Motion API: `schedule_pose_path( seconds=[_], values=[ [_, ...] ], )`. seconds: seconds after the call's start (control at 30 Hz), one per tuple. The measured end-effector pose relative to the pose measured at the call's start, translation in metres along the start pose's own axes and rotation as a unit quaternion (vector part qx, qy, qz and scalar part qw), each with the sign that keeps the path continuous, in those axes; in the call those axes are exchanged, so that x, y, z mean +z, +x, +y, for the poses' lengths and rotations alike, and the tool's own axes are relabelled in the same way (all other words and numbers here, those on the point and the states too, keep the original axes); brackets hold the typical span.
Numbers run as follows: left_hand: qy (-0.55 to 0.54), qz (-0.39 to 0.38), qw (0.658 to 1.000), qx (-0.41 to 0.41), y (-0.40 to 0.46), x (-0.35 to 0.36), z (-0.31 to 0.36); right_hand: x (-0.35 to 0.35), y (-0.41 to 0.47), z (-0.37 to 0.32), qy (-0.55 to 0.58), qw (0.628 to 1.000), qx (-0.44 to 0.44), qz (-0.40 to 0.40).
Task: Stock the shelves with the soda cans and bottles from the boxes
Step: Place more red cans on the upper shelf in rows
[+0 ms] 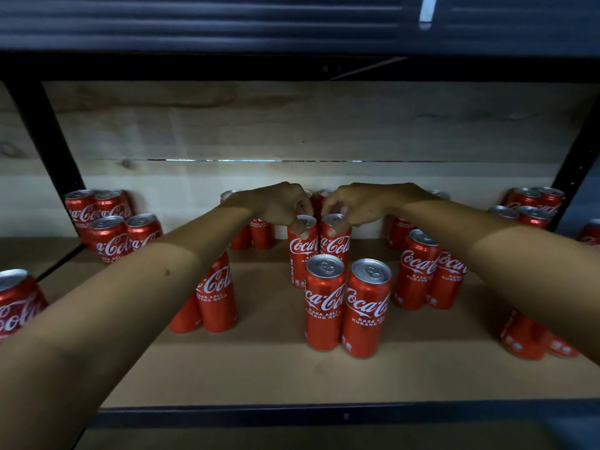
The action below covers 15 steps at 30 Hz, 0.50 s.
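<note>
Both my arms reach deep into a wooden shelf [276, 378]. My left hand [279, 203] grips the top rim of a red Coca-Cola can [302, 251] standing in the middle of the shelf. My right hand [360, 203] grips the top of the red can [336, 245] right beside it. The two cans stand upright and touch each other. In front of them stands another upright pair, one can [323, 303] next to another [367, 310].
More red cans stand in pairs and small groups: back left [107, 222], under my left forearm [216, 293], right of centre [422, 271], back right [532, 203], near right [526, 336], far left [16, 303]. Black metal frame posts [48, 151] flank the shelf; its front rail [324, 417] runs below.
</note>
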<state>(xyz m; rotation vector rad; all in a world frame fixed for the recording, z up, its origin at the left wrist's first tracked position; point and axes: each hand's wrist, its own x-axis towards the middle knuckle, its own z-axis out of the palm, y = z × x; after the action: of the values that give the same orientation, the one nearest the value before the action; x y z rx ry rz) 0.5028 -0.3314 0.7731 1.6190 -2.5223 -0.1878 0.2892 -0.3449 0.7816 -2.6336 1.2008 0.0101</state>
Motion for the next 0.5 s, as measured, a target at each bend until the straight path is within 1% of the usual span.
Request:
schedule_pose_path(
  seconds=[0.07, 0.17, 0.2, 0.4, 0.5],
  values=[
    [-0.009, 0.01, 1.0, -0.005, 0.0, 0.001, 0.001, 0.004, -0.002, -0.001, 0.003, 1.0, 0.009, 0.026],
    [-0.019, 0.005, 0.999, 0.038, -0.003, 0.003, 0.002, 0.007, 0.0, -0.003, -0.01, 0.999, 0.004, 0.053],
    [-0.031, 0.004, 0.999, 0.041, -0.005, 0.0, 0.003, 0.007, 0.0, -0.003, -0.015, 0.998, 0.001, 0.059],
    [0.004, -0.002, 0.999, 0.045, -0.004, -0.003, -0.004, 0.009, 0.004, -0.006, 0.008, 0.997, -0.018, 0.074],
    [-0.002, -0.004, 0.999, 0.05, -0.008, -0.006, -0.004, 0.011, 0.011, -0.006, 0.007, 0.997, -0.016, 0.08]
  ],
)
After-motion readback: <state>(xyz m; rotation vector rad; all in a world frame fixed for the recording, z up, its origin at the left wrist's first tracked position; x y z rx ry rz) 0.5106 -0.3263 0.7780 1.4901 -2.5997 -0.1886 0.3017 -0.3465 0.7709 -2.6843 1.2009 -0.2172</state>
